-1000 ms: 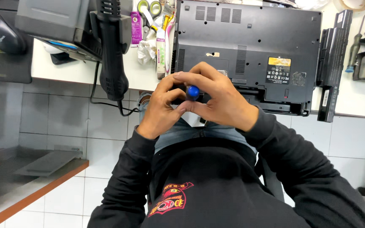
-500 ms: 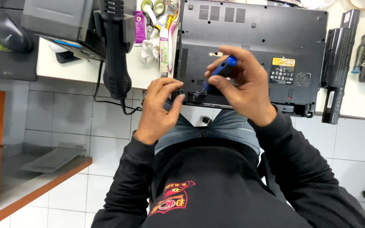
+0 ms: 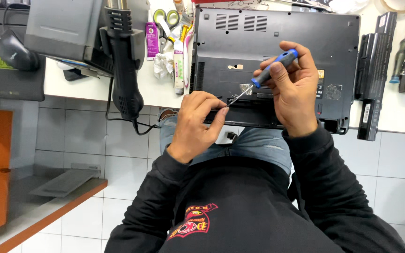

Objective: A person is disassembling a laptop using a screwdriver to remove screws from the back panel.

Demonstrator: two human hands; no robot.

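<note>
— Hands? Right hand (image 3: 292,93) grips a blue-handled screwdriver (image 3: 267,72) over the upturned laptop (image 3: 277,42).
— Left hand (image 3: 198,119)?
— Fingers pinched at the screwdriver's tip, near the laptop's front edge; possibly holding a screw.

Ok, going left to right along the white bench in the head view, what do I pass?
Computer mouse → black heat gun → green-handled scissors → upturned laptop → blue-handled screwdriver in the right hand → long black battery pack.

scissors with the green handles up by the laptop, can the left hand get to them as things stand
Probably yes. The left hand steadies the screwdriver tip, while the scissors lie beyond it beside the laptop, with nothing between.
</note>
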